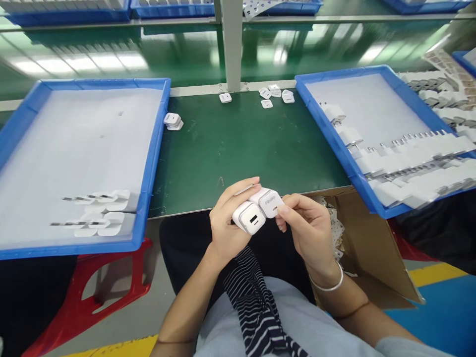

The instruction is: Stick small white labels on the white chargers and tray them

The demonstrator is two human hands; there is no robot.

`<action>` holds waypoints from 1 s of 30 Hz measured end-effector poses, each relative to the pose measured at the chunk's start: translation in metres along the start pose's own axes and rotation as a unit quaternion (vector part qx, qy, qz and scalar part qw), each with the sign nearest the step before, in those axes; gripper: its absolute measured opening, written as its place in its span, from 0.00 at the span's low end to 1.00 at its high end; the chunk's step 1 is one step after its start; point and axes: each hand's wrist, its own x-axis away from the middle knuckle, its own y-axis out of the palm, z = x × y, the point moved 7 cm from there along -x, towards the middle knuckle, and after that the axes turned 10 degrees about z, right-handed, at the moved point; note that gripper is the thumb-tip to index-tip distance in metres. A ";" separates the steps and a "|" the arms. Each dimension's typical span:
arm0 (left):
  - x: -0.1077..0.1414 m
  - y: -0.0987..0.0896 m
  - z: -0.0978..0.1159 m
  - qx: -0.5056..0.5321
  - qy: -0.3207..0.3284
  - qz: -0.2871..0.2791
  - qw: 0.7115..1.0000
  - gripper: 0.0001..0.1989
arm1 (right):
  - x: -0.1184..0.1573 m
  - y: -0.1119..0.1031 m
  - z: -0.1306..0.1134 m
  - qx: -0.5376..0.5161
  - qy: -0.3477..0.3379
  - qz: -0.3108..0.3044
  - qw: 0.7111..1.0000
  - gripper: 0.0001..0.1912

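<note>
My left hand (228,223) is wrapped round two white charger bodies side by side, in front of the table's near edge. The nearer charger (252,219) faces up with a dark slot and a smaller slot. On the other charger (267,199) lies a white end plate with grey lettering and a small slot. The thumb and finger of my right hand (307,223) pinch the right edge of that plate. More small white plates lie on the green table (241,144): a stack (173,121) at the left, one (225,97) near the post and several (275,91) further right.
A blue tray (150,163) at the left holds several white chargers (107,218). Another blue tray (330,134) at the right holds rows of chargers. Below the right side stands an open cardboard box (372,238); a red stool (111,282) is at the lower left.
</note>
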 end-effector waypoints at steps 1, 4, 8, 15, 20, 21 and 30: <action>0.000 0.000 0.000 0.000 0.000 -0.001 1.000 0.21 | 0.000 0.000 0.000 0.003 -0.004 0.000 1.000 0.11; 0.000 0.000 0.001 -0.004 0.000 -0.002 1.000 0.20 | 0.001 0.001 -0.001 0.011 -0.009 0.002 1.000 0.12; 0.000 -0.001 0.001 -0.007 0.004 -0.001 1.000 0.19 | 0.001 0.001 0.001 0.015 0.003 0.010 1.000 0.12; -0.001 -0.002 0.000 -0.012 0.011 -0.013 1.000 0.18 | 0.002 0.000 0.003 0.019 0.026 0.008 0.999 0.12; -0.004 -0.002 0.001 -0.001 0.027 -0.021 0.999 0.19 | 0.001 -0.001 0.008 0.009 0.066 -0.007 0.998 0.13; -0.004 -0.002 0.002 0.002 0.030 -0.023 0.999 0.19 | 0.000 0.000 0.010 0.008 0.075 -0.011 0.997 0.13; -0.003 -0.002 -0.003 0.011 0.012 -0.025 1.000 0.18 | -0.002 -0.001 0.015 0.003 0.116 -0.007 0.993 0.14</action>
